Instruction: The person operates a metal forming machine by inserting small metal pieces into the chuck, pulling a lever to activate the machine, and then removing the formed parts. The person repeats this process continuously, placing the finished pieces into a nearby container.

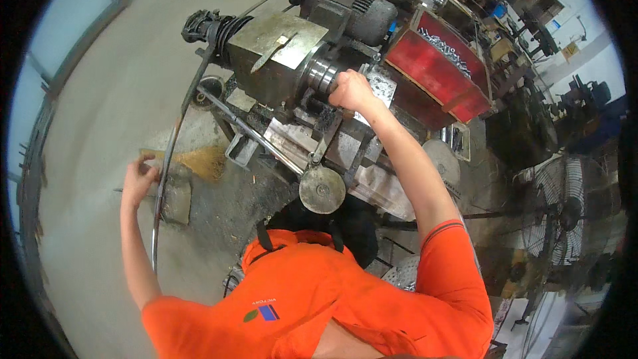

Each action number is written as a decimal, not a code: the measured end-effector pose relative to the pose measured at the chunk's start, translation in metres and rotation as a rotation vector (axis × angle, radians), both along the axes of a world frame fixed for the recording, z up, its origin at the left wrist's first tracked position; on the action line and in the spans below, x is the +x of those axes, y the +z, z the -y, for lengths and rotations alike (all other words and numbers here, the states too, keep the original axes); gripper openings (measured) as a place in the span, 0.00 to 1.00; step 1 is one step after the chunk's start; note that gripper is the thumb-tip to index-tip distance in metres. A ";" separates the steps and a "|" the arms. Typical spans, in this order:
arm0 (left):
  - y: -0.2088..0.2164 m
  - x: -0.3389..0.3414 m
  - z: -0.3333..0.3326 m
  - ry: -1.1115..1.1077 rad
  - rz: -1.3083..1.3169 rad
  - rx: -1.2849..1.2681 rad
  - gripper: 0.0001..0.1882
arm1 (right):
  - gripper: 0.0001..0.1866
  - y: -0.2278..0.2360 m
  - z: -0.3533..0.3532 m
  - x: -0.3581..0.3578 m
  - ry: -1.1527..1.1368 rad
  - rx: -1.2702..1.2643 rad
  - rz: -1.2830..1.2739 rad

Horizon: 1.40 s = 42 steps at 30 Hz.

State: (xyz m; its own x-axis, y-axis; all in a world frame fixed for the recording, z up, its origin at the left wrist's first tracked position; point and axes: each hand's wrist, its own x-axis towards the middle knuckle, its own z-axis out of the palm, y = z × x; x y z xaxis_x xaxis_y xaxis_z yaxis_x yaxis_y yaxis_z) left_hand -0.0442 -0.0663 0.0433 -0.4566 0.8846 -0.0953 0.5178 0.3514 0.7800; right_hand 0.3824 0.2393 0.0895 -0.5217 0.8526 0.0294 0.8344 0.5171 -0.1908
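My right hand (351,90) is closed at the front end of the lathe's round steel spindle (321,74). Whatever lies between its fingers is hidden. My left hand (139,181) is out to the left, its fingers loosely bent and apart. It is beside a long metal lever bar (170,149) that runs down from the machine; I cannot tell whether the fingertips touch the bar. Behind the spindle is the boxy headstock (266,66), with a flat metal tool (274,52) lying on top. A round metal disc (321,189) sits at the machine's near end.
Right of the machine stands a red bin (435,70) full of small metal parts. An electric motor (349,10) is mounted behind the headstock. A straw broom (203,161) lies on the floor near my left hand. A caged fan (558,213) stands at the far right.
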 end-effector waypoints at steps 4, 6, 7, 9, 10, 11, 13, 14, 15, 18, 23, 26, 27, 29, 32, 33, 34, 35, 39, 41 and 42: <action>-0.032 0.024 0.019 -0.042 0.081 -0.070 0.18 | 0.14 -0.003 -0.013 -0.011 0.093 -0.017 0.071; -0.032 0.041 0.004 0.003 -0.365 -0.096 0.16 | 0.14 -0.020 -0.024 0.002 0.115 0.081 0.039; -0.032 0.046 0.000 0.029 -0.592 -0.122 0.15 | 0.14 -0.021 -0.023 0.003 0.115 0.048 0.025; -0.036 0.041 0.000 0.051 -0.605 -0.191 0.14 | 0.13 -0.020 -0.018 0.002 0.121 0.088 0.007; -0.038 0.039 0.002 0.058 -0.610 -0.226 0.14 | 0.13 -0.021 -0.014 0.002 0.127 0.160 0.007; -0.036 0.038 -0.001 0.047 -0.657 -0.215 0.12 | 0.13 -0.010 -0.002 0.004 0.129 0.127 -0.074; -0.040 0.001 -0.006 0.018 -0.798 -0.334 0.11 | 0.13 0.000 0.009 0.004 0.082 0.105 -0.065; -0.037 -0.037 -0.008 0.074 -0.820 -0.456 0.10 | 0.14 -0.001 0.009 0.000 0.065 0.114 -0.070; -0.046 -0.093 -0.009 0.114 -1.050 -0.503 0.07 | 0.14 0.001 0.005 -0.002 0.101 0.092 -0.034; -0.045 -0.152 -0.023 0.043 -1.234 -0.337 0.06 | 0.13 0.004 0.001 -0.010 0.016 0.077 -0.019; -0.040 -0.150 -0.057 0.129 -1.141 -0.420 0.08 | 0.14 -0.002 0.003 0.003 0.060 0.123 -0.021; -0.041 -0.118 -0.076 0.224 -0.967 -0.161 0.11 | 0.15 -0.004 0.013 0.012 0.193 0.299 -0.136; -0.049 -0.108 -0.083 0.189 -0.951 0.085 0.12 | 0.16 0.004 0.022 0.017 0.212 0.294 -0.209; -0.041 -0.028 -0.109 0.230 -0.824 0.515 0.15 | 0.18 0.009 0.040 0.047 0.214 0.376 -0.390; -0.175 -0.025 -0.130 0.060 -0.279 0.004 0.20 | 0.20 0.024 0.079 0.091 0.158 0.396 -0.460; -0.202 0.002 -0.146 -0.015 -0.037 -0.324 0.25 | 0.20 0.018 0.092 0.117 0.078 0.381 -0.451; -0.233 0.022 -0.148 -0.130 -0.202 -0.322 0.29 | 0.20 0.013 0.105 0.141 0.016 0.365 -0.452; -0.226 0.070 -0.156 -0.245 -0.344 -0.334 0.28 | 0.20 0.009 0.123 0.168 -0.083 0.340 -0.397; -0.197 0.096 -0.169 -0.677 -0.988 -0.489 0.14 | 0.20 -0.013 0.192 0.258 -0.379 0.247 -0.329; -0.203 0.072 -0.193 -0.719 -1.116 -0.559 0.13 | 0.20 -0.035 0.221 0.307 -0.547 0.240 -0.353; -0.185 0.084 -0.197 -0.722 -1.120 -0.557 0.12 | 0.21 -0.045 0.237 0.335 -0.645 0.268 -0.341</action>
